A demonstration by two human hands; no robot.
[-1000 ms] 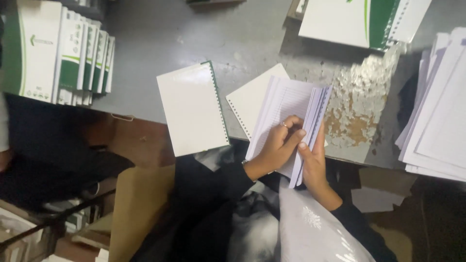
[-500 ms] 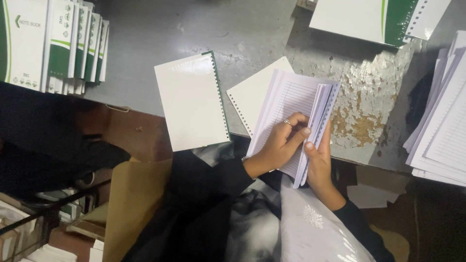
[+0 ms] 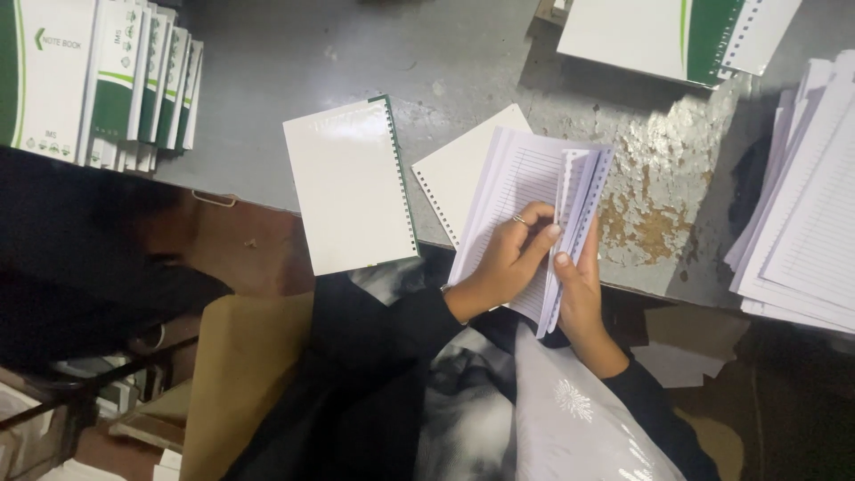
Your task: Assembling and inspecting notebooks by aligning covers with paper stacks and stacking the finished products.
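Both my hands hold a stack of lined, punched loose pages (image 3: 525, 191) at the table's front edge. My left hand (image 3: 508, 263), with a ring on one finger, lies on the top sheet, its fingers curled over the right side of the stack. My right hand (image 3: 579, 294) grips the stack's right, punched edge from below, thumb on top, and several sheets fan up there. A white punched cover sheet (image 3: 459, 169) lies under the stack. To the left lies a white notebook with a green spiral (image 3: 350, 183).
Green and white notebooks (image 3: 98, 80) stand in a row at the back left. Another green and white notebook (image 3: 659, 36) lies at the back right. A pile of lined sheets (image 3: 802, 214) fills the right edge. The grey table (image 3: 445, 62) has a patch of peeled paint (image 3: 659, 196).
The sheets at the stack's right edge have fanned further apart and lifted. My left fingers have slid towards the punched edge; the view shifted slightly.
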